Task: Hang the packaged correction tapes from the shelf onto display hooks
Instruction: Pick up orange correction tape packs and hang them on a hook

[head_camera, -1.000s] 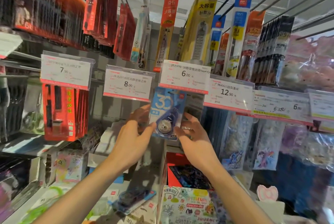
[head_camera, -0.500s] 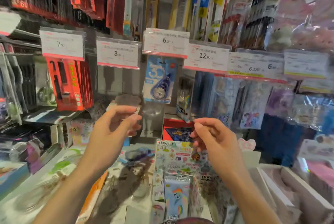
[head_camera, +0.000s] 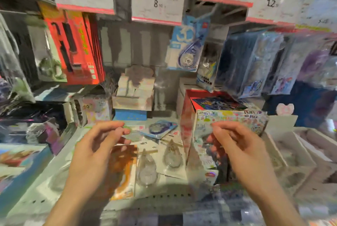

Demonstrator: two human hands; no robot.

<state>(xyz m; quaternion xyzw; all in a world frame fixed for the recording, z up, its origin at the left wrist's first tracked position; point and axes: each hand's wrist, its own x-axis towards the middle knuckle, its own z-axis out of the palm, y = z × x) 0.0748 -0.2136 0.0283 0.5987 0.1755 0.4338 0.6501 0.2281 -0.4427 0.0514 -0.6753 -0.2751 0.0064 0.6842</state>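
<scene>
A blue packaged correction tape (head_camera: 187, 47) hangs on a display hook under the price tags, free of both hands. Several more packaged correction tapes lie flat on the white shelf (head_camera: 164, 191): a blue one (head_camera: 159, 129), two clear ones (head_camera: 172, 156) (head_camera: 146, 169) and an orange one (head_camera: 123, 171). My left hand (head_camera: 96, 153) hovers over the orange pack with fingers loosely curled, holding nothing. My right hand (head_camera: 237, 149) hovers to the right of the packs in front of a colourful box, also loosely curled and holding nothing. The frame is blurred.
Price tags (head_camera: 156, 1) line the hook rail above. Red packs (head_camera: 76, 47) hang at the left, clear bagged goods (head_camera: 269, 61) at the right. A red box (head_camera: 189, 109) and a colourful journal box (head_camera: 229, 122) stand right of the loose packs. White trays (head_camera: 291, 153) sit at the far right.
Both hands let go of the blue correction tape, which now hangs on its hook, and dropped toward the packs on the shelf. The view tilted downward.
</scene>
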